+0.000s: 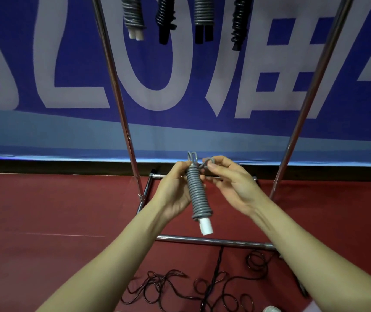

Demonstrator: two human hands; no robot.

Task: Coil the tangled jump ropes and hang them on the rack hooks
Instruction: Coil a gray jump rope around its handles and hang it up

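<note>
The coiled rope (197, 194) is grey with white handles (206, 226). On the silver rack (118, 97) hang a grey bundle (132, 16), a black bundle (165, 19), a grey black-ended bundle (203, 16) and another black coil (239, 21). The banner (79, 64) is deep blue with pale lettering and a lighter blue band. The floor (45, 210) is dark red, and the tangled rope (213, 274) on it is black.

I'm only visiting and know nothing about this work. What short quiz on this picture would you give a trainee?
1. True or false: the grey rope gripped by the left hand and pinched by the right hand has black handles.
2. How many coiled ropes hang in view on the rack? A two, B four, C six.
3. Fill in: the tangled black rope lies on the ____.
Key: 1 false, the handles are white; 2 B; 3 floor.
</note>
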